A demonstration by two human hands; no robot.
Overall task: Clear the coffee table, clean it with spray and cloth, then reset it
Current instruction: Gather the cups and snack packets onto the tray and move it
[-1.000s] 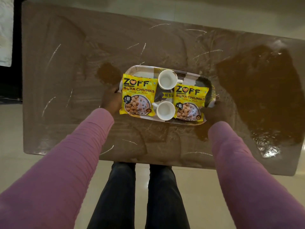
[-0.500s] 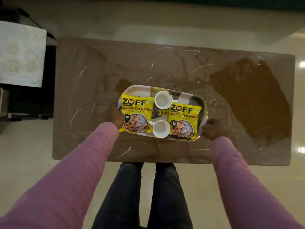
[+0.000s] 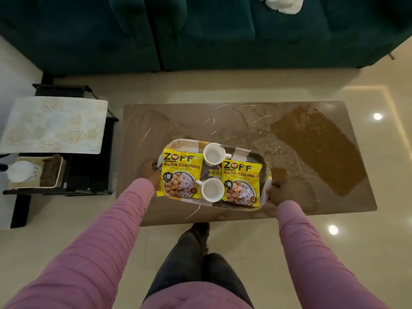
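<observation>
A patterned oval tray [image 3: 185, 144] is held over the brown coffee table [image 3: 178, 121]. My left hand [image 3: 149, 170] grips its left end and my right hand [image 3: 281, 194] grips its right end. On the tray lie two yellow soya chunk packets, one at the left [image 3: 180, 172] and one at the right [image 3: 242, 182]. Two white cups stand between them, one at the back [image 3: 213, 153] and one at the front [image 3: 212, 189]. The tabletop shows a dark wet patch [image 3: 316, 150] at its right and wipe streaks.
A black side stand [image 3: 98, 175] with a pale lace mat [image 3: 55, 124] stands left of the table; its lower shelf holds a basket [image 3: 35, 172]. A dark green sofa [image 3: 200, 32] with a white cloth [image 3: 283, 4] runs behind. My legs are at the near edge.
The view has pulled back and up from the table, so the tray in both hands sits higher above the tabletop. The sofa and side stand have come into sight.
</observation>
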